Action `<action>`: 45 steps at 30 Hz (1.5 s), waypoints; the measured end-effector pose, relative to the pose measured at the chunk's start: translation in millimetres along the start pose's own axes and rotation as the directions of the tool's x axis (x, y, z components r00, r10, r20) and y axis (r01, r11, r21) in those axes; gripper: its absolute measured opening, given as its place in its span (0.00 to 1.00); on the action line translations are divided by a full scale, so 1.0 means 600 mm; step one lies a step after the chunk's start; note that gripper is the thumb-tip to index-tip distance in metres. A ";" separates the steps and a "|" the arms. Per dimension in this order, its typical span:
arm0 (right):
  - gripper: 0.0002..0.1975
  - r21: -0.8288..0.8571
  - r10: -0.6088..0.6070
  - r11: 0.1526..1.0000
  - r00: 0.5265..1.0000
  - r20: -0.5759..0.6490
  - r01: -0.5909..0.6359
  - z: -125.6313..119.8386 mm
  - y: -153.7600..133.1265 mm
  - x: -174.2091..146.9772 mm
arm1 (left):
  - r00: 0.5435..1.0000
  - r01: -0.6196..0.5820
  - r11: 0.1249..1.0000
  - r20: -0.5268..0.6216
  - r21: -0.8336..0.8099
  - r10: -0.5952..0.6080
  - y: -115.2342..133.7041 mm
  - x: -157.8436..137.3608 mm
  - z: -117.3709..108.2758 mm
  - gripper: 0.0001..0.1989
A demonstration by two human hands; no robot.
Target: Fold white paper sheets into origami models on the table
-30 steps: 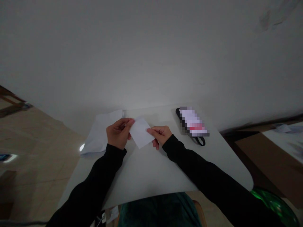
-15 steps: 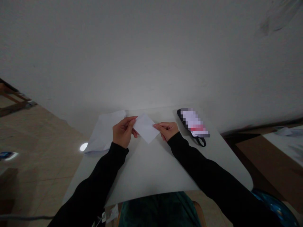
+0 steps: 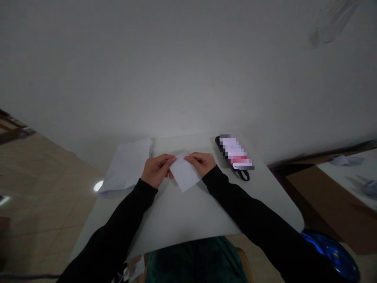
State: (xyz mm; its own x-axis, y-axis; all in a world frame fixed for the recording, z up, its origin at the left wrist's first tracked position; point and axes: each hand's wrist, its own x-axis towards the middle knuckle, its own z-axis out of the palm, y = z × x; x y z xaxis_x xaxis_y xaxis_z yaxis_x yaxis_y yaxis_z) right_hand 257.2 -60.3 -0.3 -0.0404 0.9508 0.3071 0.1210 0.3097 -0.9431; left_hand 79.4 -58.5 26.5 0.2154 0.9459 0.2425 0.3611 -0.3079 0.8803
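Note:
A small square of white paper point(image 3: 185, 175) hangs between my two hands, just above the white table point(image 3: 188, 220). My left hand point(image 3: 156, 169) pinches its upper left edge between thumb and fingers. With thumb and forefinger, my right hand point(image 3: 202, 162) grips the paper near its top corner. The hands are close together, and the sheet's lower corner points toward me. Left of my left hand lies a stack of white paper point(image 3: 126, 167). Beyond my right hand rests a phone point(image 3: 235, 151) with a blurred bright screen and a black strap loop point(image 3: 244, 174).
A pale wall point(image 3: 182, 78) rises right behind the table. To the right are a brown cardboard piece point(image 3: 321, 204) and a shiny blue round object point(image 3: 332, 251). Tiled floor point(image 3: 44, 177) shows on the left.
My hands have come closer together along the paper's upper part. The paper has turned and its lower corner sits nearer to me. The view has shifted slightly.

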 end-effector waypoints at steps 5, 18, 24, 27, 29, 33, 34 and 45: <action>0.22 0.177 0.182 0.959 0.959 0.218 -0.223 0.013 0.011 0.000 | 0.963 0.025 0.997 -0.267 -0.075 -0.044 -0.008 0.006 -0.002 0.11; 0.20 0.087 0.225 0.954 0.875 0.429 -0.288 0.011 0.013 -0.008 | 0.985 -0.154 0.914 -0.019 0.375 0.173 -0.012 0.005 -0.014 0.13; 0.15 0.111 0.155 0.979 0.976 0.152 -0.172 0.017 -0.003 -0.012 | 0.971 -0.239 0.893 0.087 0.382 0.222 -0.010 -0.006 0.010 0.13; 0.14 0.038 0.105 0.993 0.992 0.075 -0.108 0.018 -0.014 -0.017 | 0.975 -0.221 0.906 0.063 0.361 0.213 -0.010 -0.009 0.015 0.12; 0.14 -0.006 0.067 0.998 0.997 0.027 -0.066 0.019 -0.017 -0.019 | 0.976 -0.216 0.912 0.042 0.349 0.215 -0.010 -0.011 0.014 0.12; 0.15 -0.093 0.056 0.995 0.993 0.099 -0.046 0.017 -0.013 -0.017 | 0.968 -0.157 0.923 -0.131 0.351 0.214 -0.011 -0.014 0.013 0.13; 0.16 -0.114 0.060 0.992 0.990 0.130 -0.045 0.016 -0.011 -0.016 | 0.965 -0.120 0.935 -0.183 0.335 0.190 -0.011 -0.014 0.012 0.13; 0.16 -0.021 0.074 0.997 0.997 0.013 -0.074 0.008 0.008 -0.009 | 0.942 0.061 0.997 -0.327 -0.051 -0.074 -0.010 0.001 0.011 0.13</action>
State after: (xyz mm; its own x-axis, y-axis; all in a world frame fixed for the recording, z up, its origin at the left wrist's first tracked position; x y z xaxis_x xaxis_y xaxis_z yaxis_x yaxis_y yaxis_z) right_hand 253.5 -64.1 -7.0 -0.0443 0.9711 0.2345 0.1449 0.2385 -0.9603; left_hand 83.2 -56.9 18.7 -0.1200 0.9474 0.2967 0.3270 -0.2444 0.9129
